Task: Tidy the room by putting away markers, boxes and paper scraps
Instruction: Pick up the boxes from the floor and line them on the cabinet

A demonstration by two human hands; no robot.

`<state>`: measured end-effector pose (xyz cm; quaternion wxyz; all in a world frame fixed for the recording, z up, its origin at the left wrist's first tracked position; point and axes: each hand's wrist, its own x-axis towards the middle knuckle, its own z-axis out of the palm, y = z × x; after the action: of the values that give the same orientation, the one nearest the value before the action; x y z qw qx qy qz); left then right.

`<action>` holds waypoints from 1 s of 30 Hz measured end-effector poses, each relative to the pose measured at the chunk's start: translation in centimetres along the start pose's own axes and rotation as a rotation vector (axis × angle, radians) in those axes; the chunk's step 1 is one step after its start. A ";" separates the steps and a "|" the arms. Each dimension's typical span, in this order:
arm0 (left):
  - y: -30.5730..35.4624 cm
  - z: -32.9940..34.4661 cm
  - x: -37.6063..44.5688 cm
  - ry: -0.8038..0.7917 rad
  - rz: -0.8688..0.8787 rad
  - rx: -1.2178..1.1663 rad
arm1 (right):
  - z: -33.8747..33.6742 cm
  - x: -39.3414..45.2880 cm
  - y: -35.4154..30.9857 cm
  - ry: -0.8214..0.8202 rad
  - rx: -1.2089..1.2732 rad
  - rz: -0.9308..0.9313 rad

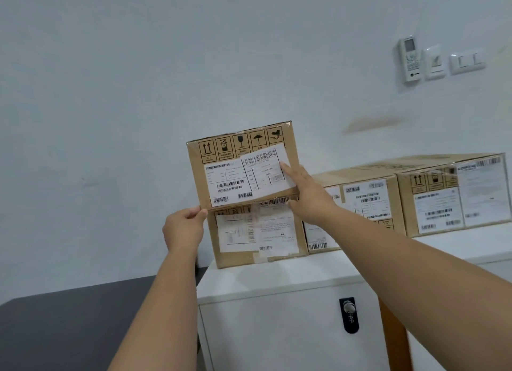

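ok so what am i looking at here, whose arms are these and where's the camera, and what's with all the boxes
This is one picture from a camera worn on a person's head, looking forward and down, so the two bare arms reaching in from the bottom are that person's own. No robot is involved. The left hand grips the lower left corner of the top cardboard box, while the right hand lies with straight fingers against its labelled front. That box sits stacked on a second box. Both stand on a white cabinet, which has a lock on its front. Two more boxes stand in a row to the right. A dark table is at lower left, and a remote control hangs on the wall beside switches.
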<state>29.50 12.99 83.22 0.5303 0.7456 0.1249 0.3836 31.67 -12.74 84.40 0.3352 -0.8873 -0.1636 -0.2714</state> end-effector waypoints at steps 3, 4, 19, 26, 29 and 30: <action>-0.1 0.6 1.2 0.015 0.030 0.055 | 0.5 1.0 0.5 -0.039 -0.206 0.036; -0.2 0.7 1.6 0.020 0.032 0.064 | 0.7 1.3 0.6 -0.042 -0.235 0.044; -2.0 3.2 5.8 0.039 0.062 0.113 | 3.6 3.6 2.6 0.051 -0.261 0.035; -2.0 3.2 5.1 -0.025 0.001 0.061 | 3.6 3.3 2.4 0.002 -0.233 0.066; -1.8 3.4 4.1 -0.055 -0.048 -0.038 | 3.1 2.5 2.1 -0.030 -0.088 0.089; -1.7 3.5 3.7 -0.063 -0.052 -0.049 | 2.9 2.4 2.1 -0.030 -0.033 0.096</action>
<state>34.89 13.46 82.84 0.5619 0.7406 0.1180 0.3491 35.62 -11.99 82.91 0.3304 -0.9035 -0.1215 -0.2444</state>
